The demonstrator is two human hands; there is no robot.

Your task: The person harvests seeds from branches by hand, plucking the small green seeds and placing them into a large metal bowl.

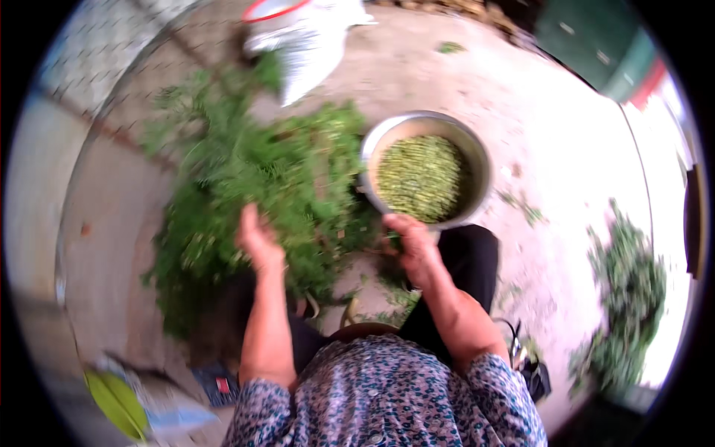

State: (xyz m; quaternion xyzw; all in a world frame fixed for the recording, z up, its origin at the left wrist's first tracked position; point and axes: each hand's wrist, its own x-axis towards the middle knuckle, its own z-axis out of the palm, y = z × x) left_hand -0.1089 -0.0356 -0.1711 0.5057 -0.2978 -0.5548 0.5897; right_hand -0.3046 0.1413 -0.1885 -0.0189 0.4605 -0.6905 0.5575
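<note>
Feathery green plants [313, 184] form a big heap on the floor before me, at the left. My left hand [260, 240] is over the near part of this heap, thumb pointing up. Motion blurs the hand and the leaves past it, so whether it grips a stalk is unclear. Beside the heap stands a round metal pot [477, 142], partly filled with small green pods or seeds [422, 176]. At the pot's near rim is my right hand [416, 246], fingers curled. Some greenery shows by its fingers, but a hold on it cannot be made out.
Another bunch of cut plants [628, 302] lies at the far right. A white sack [315, 53] and a red-rimmed container [276, 10] stand at the back. My dark-trousered knee [469, 251] is close to the pot. Leaf scraps [522, 207] litter the concrete floor.
</note>
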